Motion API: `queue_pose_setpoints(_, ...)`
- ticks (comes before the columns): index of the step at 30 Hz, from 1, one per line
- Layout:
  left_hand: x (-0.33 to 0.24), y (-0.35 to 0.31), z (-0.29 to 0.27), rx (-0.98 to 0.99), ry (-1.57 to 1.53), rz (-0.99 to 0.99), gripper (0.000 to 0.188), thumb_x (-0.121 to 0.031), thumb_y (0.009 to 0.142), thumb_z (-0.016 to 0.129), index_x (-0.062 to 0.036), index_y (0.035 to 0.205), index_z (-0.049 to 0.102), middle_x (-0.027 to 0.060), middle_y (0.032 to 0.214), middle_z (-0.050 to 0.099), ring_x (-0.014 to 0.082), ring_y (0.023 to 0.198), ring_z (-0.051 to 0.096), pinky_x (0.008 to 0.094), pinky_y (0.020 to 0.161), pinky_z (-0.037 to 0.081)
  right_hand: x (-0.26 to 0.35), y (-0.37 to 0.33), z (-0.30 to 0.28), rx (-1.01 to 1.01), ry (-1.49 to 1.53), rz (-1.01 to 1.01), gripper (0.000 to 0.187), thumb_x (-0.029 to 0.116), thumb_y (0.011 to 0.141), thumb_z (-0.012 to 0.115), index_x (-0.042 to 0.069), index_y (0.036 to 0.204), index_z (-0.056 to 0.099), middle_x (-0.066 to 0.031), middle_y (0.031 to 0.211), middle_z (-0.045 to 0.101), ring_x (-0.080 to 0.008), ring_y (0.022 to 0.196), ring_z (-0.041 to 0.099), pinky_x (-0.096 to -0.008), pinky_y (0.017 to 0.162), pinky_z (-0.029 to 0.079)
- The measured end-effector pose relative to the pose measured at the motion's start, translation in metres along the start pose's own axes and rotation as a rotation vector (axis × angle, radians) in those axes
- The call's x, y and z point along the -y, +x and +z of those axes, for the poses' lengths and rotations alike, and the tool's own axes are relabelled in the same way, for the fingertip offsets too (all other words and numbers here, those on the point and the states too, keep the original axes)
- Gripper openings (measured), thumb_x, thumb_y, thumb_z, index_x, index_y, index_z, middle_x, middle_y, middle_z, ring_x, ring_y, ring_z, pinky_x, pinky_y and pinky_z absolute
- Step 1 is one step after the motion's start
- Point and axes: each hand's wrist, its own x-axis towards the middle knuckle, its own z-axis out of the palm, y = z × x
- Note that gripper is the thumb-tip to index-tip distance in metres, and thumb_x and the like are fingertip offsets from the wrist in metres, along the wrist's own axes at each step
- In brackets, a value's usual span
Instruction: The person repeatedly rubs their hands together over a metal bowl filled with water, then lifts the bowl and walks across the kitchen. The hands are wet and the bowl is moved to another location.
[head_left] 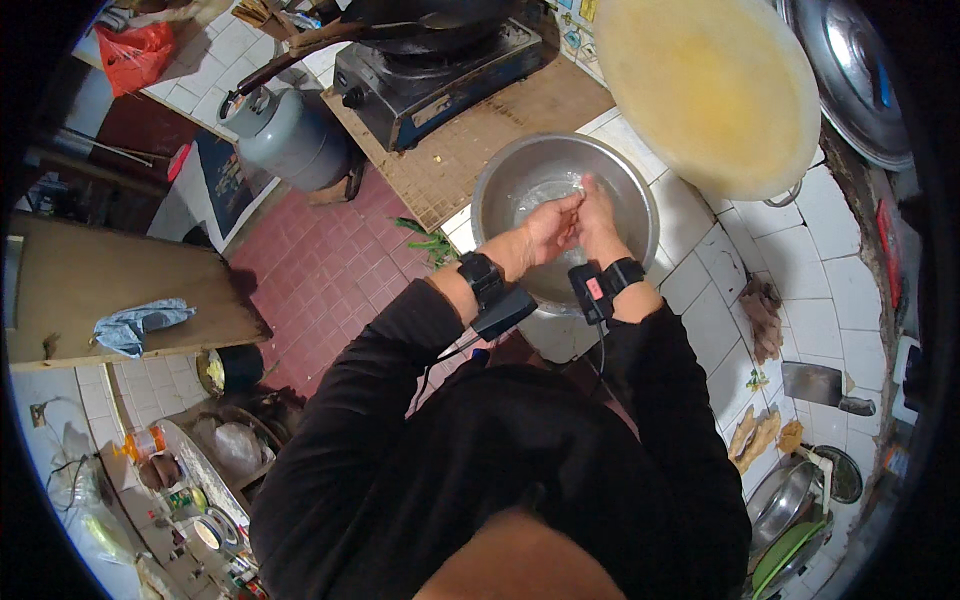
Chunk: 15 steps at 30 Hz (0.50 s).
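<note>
My left hand (553,226) and my right hand (596,217) meet over a round metal basin (484,200) with clear water (548,194) in the bottom. The left fingers are bent inward against the right hand, and whatever may lie between them is hidden. My right hand points away from me with its fingers stretched, slightly blurred at the tips. A black strapped device sits on each wrist, above pushed-up black sleeves. The basin stands on a white tiled counter, beside a brown board.
A gas stove (430,85) carries a black wok (430,25) beyond the basin; a grey gas cylinder (300,140) stands left of it. A large round yellowish board (710,95) leans at the right. A cleaver (812,384) and ginger-like roots (757,440) lie on the right counter.
</note>
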Motion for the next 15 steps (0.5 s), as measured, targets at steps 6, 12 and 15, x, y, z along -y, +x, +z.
queue_pose_setpoints(6,-0.003,0.001,-0.017,-0.184,1.817,-0.143,0.052,-0.031,0.082,0.048,-0.0057,0.128,0.041,0.0163,0.142,0.022,0.0295,0.133,0.017,0.0477,0.106,0.016,-0.032,0.022,-0.011,-0.053,0.394,0.253,0.039,0.04,0.089,0.047,0.003,0.09,0.059,-0.0116,0.082,0.061,-0.0239,0.072,0.058,-0.033,0.069,0.047)
queue_pose_setpoints(12,-0.016,0.009,-0.024,-0.221,1.975,-0.251,0.061,-0.04,0.087,0.037,-0.0137,0.14,0.021,0.0148,0.147,0.007,0.0305,0.136,0.001,0.0517,0.107,0.005,-0.01,-0.049,-0.002,0.454,0.027,-0.19,0.037,0.034,0.09,0.046,0.001,0.09,0.062,-0.0119,0.09,0.064,-0.0232,0.09,0.058,-0.0333,0.085,0.042)
queue_pose_setpoints(15,-0.01,0.02,-0.029,-0.085,2.074,-0.001,0.059,-0.036,0.083,0.045,-0.0114,0.135,0.031,0.0175,0.14,0.023,0.031,0.132,0.018,0.046,0.105,0.016,-0.009,-0.044,0.007,0.437,-0.555,-0.877,0.03,0.027,0.088,0.049,0.001,0.097,0.063,-0.0136,0.095,0.064,-0.0244,0.093,0.058,-0.0347,0.088,0.04)
